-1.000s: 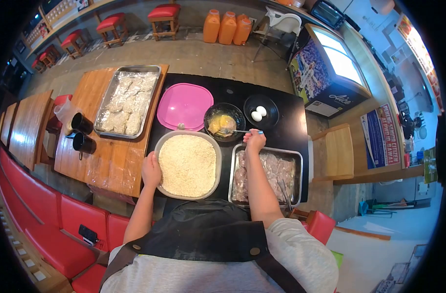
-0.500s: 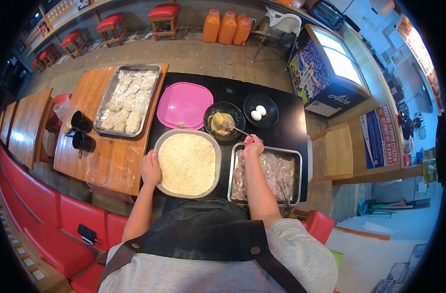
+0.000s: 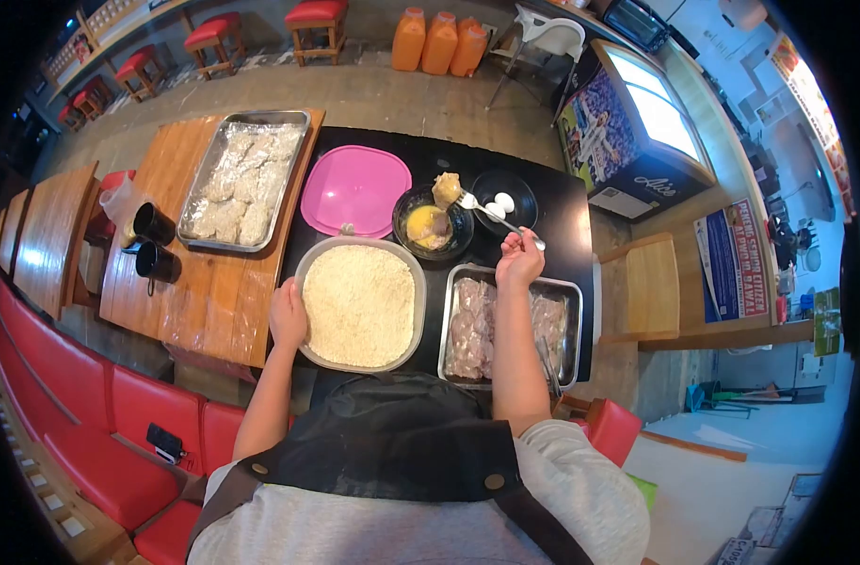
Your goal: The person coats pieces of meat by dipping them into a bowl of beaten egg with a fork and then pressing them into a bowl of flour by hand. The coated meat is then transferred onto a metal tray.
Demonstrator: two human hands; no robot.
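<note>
In my right hand (image 3: pixel 521 260) is a fork (image 3: pixel 494 217), pinched by its handle. A lumpy, egg-coated piece of meat (image 3: pixel 446 189) sits on its tines, above the far edge of a dark bowl (image 3: pixel 466 243) that holds beaten egg (image 3: pixel 420 226) and another piece. My left hand (image 3: pixel 289 314) grips the left side of a plastic tub (image 3: pixel 421 299) filled with pale breadcrumbs (image 3: pixel 359 303). Under my right forearm stands a metal tray (image 3: pixel 577 325) of raw meat pieces (image 3: pixel 470 325), with tongs (image 3: pixel 546 365) at its right side.
A pink lid (image 3: pixel 356 191) lies behind the tub. Two white eggs (image 3: pixel 498 205) rest in a black plate (image 3: pixel 522 185). On the wooden table (image 3: pixel 138 292) are a tray (image 3: pixel 295 169) of breaded pieces and two black mugs (image 3: pixel 155 223). A chair (image 3: pixel 642 292) stands right.
My right hand has moved up and right, lifting the fork out of the egg bowl with a coated piece on it. My left hand stays at the tub.
</note>
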